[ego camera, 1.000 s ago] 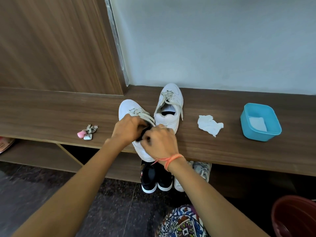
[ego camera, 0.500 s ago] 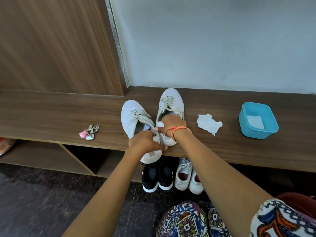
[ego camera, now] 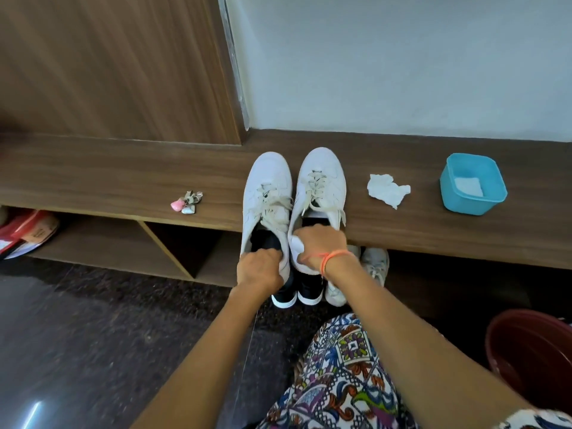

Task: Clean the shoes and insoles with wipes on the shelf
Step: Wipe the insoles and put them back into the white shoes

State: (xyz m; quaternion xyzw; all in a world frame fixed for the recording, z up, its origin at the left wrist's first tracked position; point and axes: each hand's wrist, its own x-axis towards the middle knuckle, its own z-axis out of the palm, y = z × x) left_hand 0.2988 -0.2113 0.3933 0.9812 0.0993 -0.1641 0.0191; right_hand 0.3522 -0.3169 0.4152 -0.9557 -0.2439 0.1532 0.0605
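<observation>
Step in hand looks like insole work, not wiping: left hand (ego camera: 261, 267) curls over the heel rim of the left white lace-up sneaker (ego camera: 267, 187), at its dark insole (ego camera: 266, 240) (can't tell if pinched), right hand (ego camera: 322, 243) grips the heel of the right white lace-up sneaker (ego camera: 322, 174), both side by side on the brown wooden shelf (ego camera: 123, 178), heels past its front edge. Neither hand has a wipe; crumpled white wipe (ego camera: 387, 190) lies just R of the pair, blue plastic tub (ego camera: 464, 206) of wipes further R. Next prob needs one hand freed to reach R, other steadying a heel.
</observation>
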